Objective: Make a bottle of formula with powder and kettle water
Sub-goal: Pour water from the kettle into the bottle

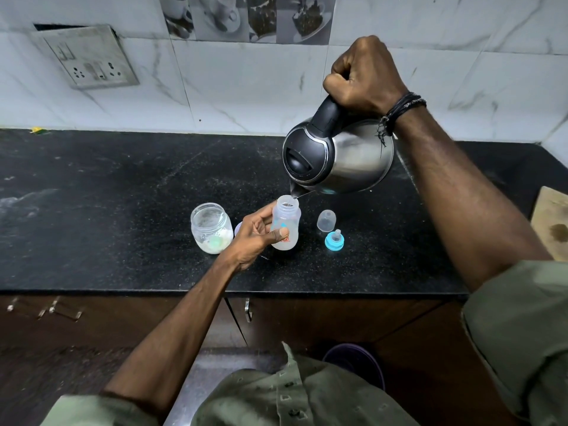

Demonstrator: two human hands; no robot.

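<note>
A clear baby bottle (pixel 287 221) stands uncapped on the black counter (pixel 123 195), and my left hand (pixel 256 236) grips its side. My right hand (pixel 365 76) is closed around the black handle of a steel kettle (pixel 338 158), which is tilted with its spout just over the bottle's mouth. A thin stream of water runs from the spout into the bottle. To the left stands an open jar of white formula powder (pixel 211 228) with a green scoop inside. The blue ring with the teat (pixel 334 240) and the clear cap (pixel 326 220) lie right of the bottle.
A lilac lid (pixel 237 229) peeks out between the jar and my left hand. A wooden board (pixel 553 222) rests at the counter's right edge. A socket plate (pixel 89 56) hangs on the tiled wall at the back left. Cabinet doors sit below the counter.
</note>
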